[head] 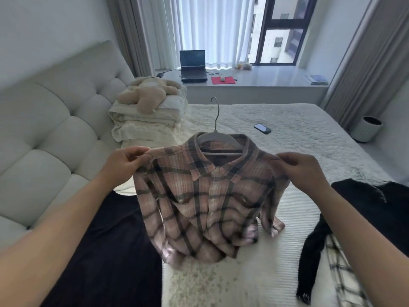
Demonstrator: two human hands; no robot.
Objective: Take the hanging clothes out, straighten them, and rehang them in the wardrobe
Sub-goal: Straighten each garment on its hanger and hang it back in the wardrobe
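Hands hold up a pink-and-grey plaid button-up shirt (205,196) above the white quilted bed (298,129): left hand (126,161) pinches one shoulder, right hand (303,171) pinches the other. Inside its collar sits a white plastic hanger with a metal hook (215,129). Dark garments (106,240) lie on either side; a black phone (262,128) rests beyond.

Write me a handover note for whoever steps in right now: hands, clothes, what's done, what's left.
Left hand pinches the plaid shirt at one shoulder; right hand pinches the other.
The shirt is on its white hanger, held up over the bed, hem bunched on the cover.
Dark garments lie on the bed at both sides.
Done: shirt taken out.
Left: smooth it, rehang it; the wardrobe is out of view.
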